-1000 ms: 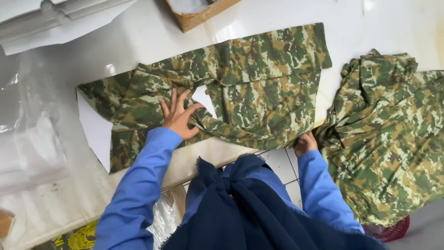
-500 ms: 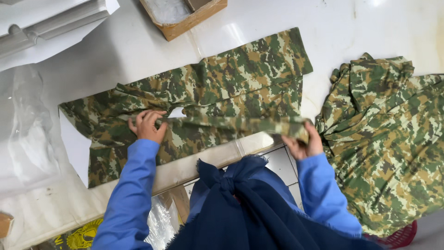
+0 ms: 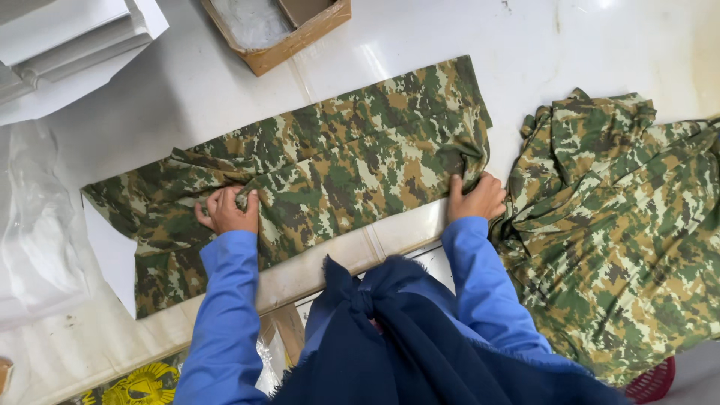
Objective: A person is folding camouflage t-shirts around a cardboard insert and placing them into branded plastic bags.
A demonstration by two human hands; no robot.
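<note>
Fingers (image 3: 238, 202) of the left hand (image 3: 226, 212) are curled, pinching a fold of the camouflage garment (image 3: 322, 161) at its near edge, left of its middle. That garment lies spread flat on the white table (image 3: 585, 45), running rightward to the right hand (image 3: 475, 199), whose fingers clutch its bunched right corner. Just right lies a crumpled pile of camouflage cloth (image 3: 622, 225). A cardboard box (image 3: 289, 34) sits beyond.

A folded garment (image 3: 330, 165) lies across the middle of the table (image 3: 585, 52). A heap of cloth (image 3: 622, 225) lies right of it, a cardboard box (image 3: 281, 30) sits far behind, and plastic wrap (image 3: 34, 217) lies left.
</note>
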